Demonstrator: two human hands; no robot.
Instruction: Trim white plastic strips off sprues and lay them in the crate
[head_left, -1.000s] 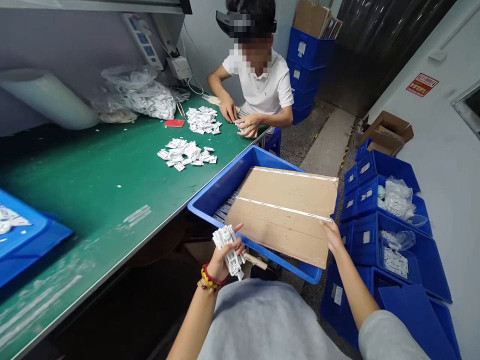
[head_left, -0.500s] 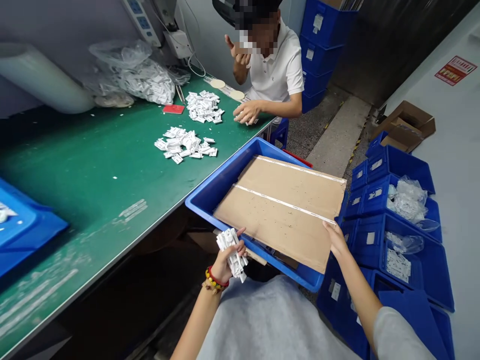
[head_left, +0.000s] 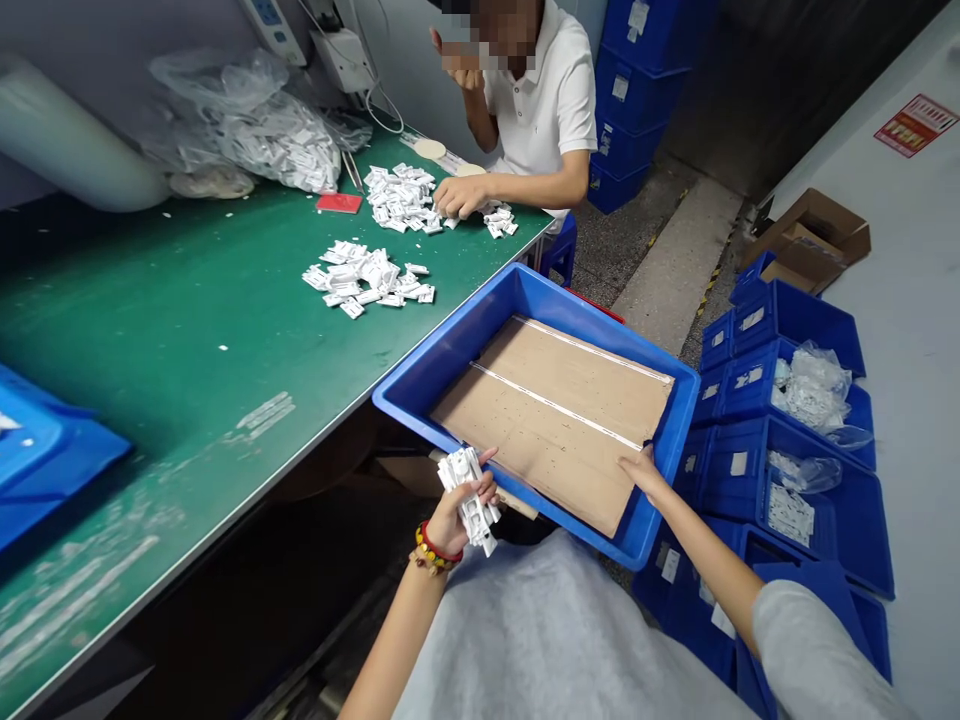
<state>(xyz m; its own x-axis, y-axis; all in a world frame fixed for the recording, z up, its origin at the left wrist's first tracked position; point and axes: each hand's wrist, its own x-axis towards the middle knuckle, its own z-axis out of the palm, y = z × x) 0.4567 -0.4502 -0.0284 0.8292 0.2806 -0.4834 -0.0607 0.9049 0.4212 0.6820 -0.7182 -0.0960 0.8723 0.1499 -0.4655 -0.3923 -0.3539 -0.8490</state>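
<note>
My left hand is shut on a bunch of white plastic moulded parts, held just in front of the blue plastic tray. A brown cardboard sheet with two white strips lies inside that tray, tilted slightly. My right hand grips the sheet's near edge, close to the tray's right rim. Whatever lies beneath the sheet is hidden. Across the bench, a co-worker's hand rests on a pile of small white parts.
A green workbench runs along the left, with another white pile, a red card and a bulging plastic bag. Blue crates sit on the floor at right, and more stand stacked behind the co-worker.
The cardboard sheet has dropped down into the tray, and my right hand has moved down and left with it. The co-worker's hand has moved onto the white pile.
</note>
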